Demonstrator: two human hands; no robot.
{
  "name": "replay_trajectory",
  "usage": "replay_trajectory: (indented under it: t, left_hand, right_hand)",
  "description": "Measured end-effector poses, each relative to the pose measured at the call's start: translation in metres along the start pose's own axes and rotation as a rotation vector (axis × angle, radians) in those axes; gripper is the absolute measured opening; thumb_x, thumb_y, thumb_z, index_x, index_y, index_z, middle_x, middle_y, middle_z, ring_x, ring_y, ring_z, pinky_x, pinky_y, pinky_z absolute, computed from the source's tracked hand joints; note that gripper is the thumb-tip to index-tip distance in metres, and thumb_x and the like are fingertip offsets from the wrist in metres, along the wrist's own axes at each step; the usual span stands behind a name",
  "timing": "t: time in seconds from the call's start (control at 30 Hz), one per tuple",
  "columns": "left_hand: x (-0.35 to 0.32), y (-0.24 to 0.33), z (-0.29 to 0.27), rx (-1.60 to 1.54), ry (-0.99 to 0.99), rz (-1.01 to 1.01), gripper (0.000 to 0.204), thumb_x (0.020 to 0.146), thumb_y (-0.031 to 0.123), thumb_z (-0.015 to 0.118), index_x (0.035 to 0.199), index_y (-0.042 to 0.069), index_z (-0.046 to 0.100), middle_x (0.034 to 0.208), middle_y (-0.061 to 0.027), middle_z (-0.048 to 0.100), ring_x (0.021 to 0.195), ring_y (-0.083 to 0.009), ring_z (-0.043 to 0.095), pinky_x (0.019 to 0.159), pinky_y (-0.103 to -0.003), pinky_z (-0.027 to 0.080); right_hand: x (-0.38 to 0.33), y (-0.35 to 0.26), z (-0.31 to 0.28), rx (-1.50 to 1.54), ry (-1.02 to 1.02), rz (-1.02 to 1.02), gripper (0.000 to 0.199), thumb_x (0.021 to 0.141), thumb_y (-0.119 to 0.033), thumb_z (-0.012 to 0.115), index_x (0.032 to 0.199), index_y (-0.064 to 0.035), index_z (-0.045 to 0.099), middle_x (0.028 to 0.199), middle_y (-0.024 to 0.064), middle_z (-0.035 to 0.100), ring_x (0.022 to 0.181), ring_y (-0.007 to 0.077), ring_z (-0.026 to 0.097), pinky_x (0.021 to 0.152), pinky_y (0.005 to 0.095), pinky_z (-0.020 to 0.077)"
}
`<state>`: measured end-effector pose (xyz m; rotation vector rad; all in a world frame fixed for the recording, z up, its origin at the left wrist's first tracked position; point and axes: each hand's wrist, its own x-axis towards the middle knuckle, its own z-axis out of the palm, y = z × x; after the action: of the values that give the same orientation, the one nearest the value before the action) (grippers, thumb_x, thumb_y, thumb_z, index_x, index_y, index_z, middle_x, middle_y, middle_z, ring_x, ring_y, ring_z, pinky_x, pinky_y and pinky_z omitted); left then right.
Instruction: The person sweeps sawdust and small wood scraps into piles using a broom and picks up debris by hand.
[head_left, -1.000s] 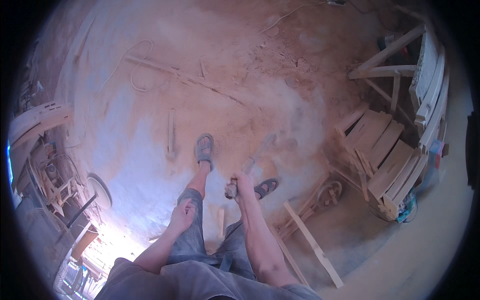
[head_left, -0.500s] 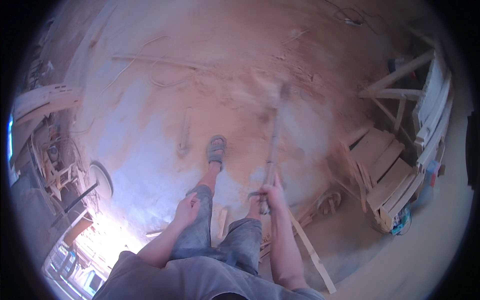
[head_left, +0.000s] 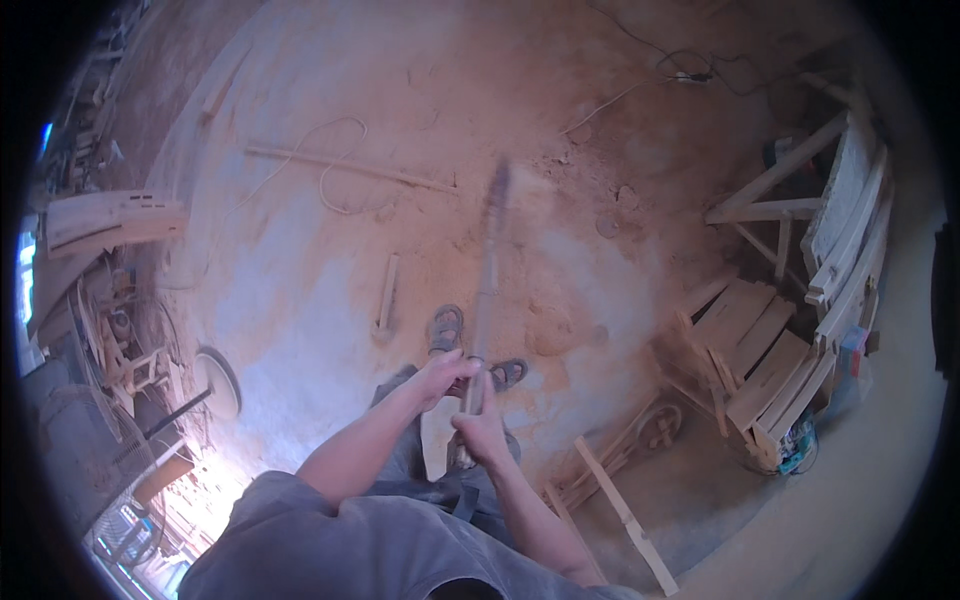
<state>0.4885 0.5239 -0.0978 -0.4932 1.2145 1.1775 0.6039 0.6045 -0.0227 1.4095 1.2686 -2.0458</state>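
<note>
My left hand [head_left: 447, 374] and my right hand [head_left: 482, 428] are both closed round the shaft of a long-handled tool [head_left: 485, 300], the left one farther up. The shaft points away from me across the dusty floor. Its dark far end is smeared by motion, so I cannot make out the kind of head. A pale wooden piece [head_left: 438, 440] shows between my forearms, just below the left hand; whether it touches a hand I cannot tell. My sandalled feet stand on either side of the shaft.
Reddish dust covers the floor [head_left: 330, 235]. A long wooden strip [head_left: 355, 168] and a looping pale cable [head_left: 322, 185] lie ahead. A short stick [head_left: 388, 292] is left of my feet. Stacked boards [head_left: 750, 320] stand right, and a round disc [head_left: 218, 383] is at left.
My left hand has come from beside my thigh onto the shaft. The tool's far end has swung left and is farther ahead. My right foot has come forward beside the left.
</note>
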Motion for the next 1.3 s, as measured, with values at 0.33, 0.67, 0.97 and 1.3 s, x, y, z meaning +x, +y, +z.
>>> replay_trajectory:
  t: [0.33, 0.67, 0.97, 1.3]
  left_hand:
    - [0.087, 0.098, -0.105, -0.042, 0.641, 0.314, 0.03, 0.076, 0.005, 0.067, 0.102, -0.001, 0.052, 0.069, -0.0077, 0.055, 0.051, -0.0187, 0.056, 0.047, -0.033, 0.046]
    - [0.205, 0.224, -0.247, -0.012, 0.64, 0.351, 0.02, 0.082, 0.006, 0.063, 0.098, 0.001, 0.052, 0.071, -0.005, 0.054, 0.058, -0.0146, 0.056, 0.056, -0.029, 0.045]
    - [0.23, 0.262, -0.266, -0.004, 0.541, 0.285, 0.022, 0.086, 0.004, 0.063, 0.104, -0.002, 0.054, 0.076, -0.0056, 0.057, 0.059, -0.0124, 0.055, 0.057, -0.025, 0.044]
    - [0.246, 0.27, -0.259, -0.045, 0.513, 0.267, 0.03, 0.086, 0.002, 0.063, 0.114, -0.005, 0.052, 0.083, -0.0067, 0.058, 0.062, -0.0125, 0.057, 0.057, -0.026, 0.047]
  right_hand:
    - [0.25, -0.014, -0.064, -0.025, 0.038, -0.11, 0.069, 0.084, -0.016, 0.074, 0.146, -0.0028, 0.046, 0.11, 0.0122, 0.068, 0.101, 0.0194, 0.066, 0.088, 0.0323, 0.0525]
    - [0.661, -0.122, -0.162, -0.565, 0.475, -0.252, 0.073, 0.077, -0.009, 0.073, 0.144, 0.0001, 0.046, 0.13, 0.0195, 0.062, 0.112, 0.0254, 0.061, 0.084, 0.0372, 0.055]
    - [0.675, -0.016, 0.002, -0.938, 0.763, -0.427, 0.055, 0.073, -0.016, 0.075, 0.122, 0.0014, 0.058, 0.111, 0.021, 0.068, 0.098, 0.0346, 0.066, 0.085, 0.0423, 0.0534]
    - [0.73, -0.075, -0.088, -0.911, 0.848, -0.311, 0.063, 0.072, -0.025, 0.077, 0.124, 0.0042, 0.056, 0.099, 0.0224, 0.068, 0.094, 0.0401, 0.066, 0.079, 0.0457, 0.0531]
